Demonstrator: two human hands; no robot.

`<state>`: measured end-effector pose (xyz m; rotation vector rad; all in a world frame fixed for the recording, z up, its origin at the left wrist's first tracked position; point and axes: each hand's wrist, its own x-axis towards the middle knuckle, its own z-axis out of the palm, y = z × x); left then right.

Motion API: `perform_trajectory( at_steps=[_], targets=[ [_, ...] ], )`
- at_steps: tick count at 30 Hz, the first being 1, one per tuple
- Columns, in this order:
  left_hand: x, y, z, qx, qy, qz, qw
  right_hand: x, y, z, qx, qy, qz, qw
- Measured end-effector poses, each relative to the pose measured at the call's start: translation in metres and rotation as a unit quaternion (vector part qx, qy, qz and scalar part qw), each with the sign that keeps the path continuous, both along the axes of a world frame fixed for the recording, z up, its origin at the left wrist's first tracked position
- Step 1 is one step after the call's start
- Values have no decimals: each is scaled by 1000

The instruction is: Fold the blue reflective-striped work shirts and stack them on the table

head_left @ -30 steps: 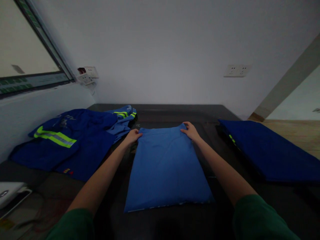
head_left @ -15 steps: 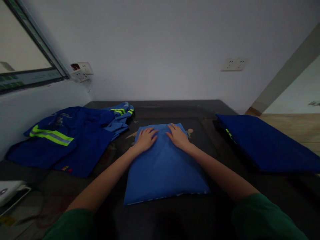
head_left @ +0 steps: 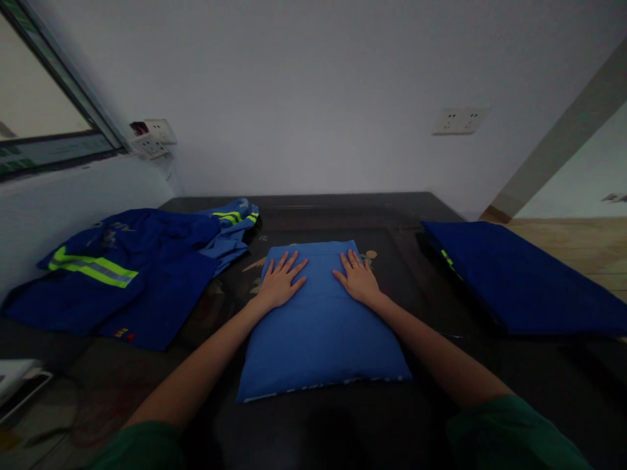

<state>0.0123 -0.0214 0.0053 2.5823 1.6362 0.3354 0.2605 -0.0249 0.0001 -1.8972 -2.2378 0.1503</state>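
A light blue folded garment (head_left: 326, 326) lies flat on the dark table, its wider edge toward me. My left hand (head_left: 280, 282) rests on its upper left part, fingers spread and pointing away from me. On the upper right part lies my right hand (head_left: 358, 277), palm down, fingers also apart. Neither hand grips the cloth. The garment's underside is hidden.
A dark blue jacket (head_left: 161, 261) with yellow reflective bands lies loosely at the left, and a light blue garment (head_left: 228, 245) sits behind it. A dark blue folded garment (head_left: 519, 281) lies at the right. Beyond the dark table (head_left: 343, 202) stands a wall with sockets (head_left: 459, 121).
Both hands have slid slightly outward and toward me over the garment, and their fingers lie flatter and more spread. The view has shifted a little.
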Motion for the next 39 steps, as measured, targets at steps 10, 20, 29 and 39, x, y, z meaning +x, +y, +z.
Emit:
perform_trajectory(
  at_steps=[10, 20, 29, 39],
  targets=[
    [19, -90, 20, -46, 24, -134, 990, -9, -74, 15, 17, -19, 160, 987],
    [3, -115, 16, -23, 39, -154, 987, 21, -107, 15, 53, -53, 141, 987],
    [4, -154, 26, -76, 26, -220, 972, 22, -156, 11, 38, -25, 266, 963],
    [2, -152, 20, -87, 17, -219, 972, 28, -159, 6, 45, -19, 255, 966]
  ],
)
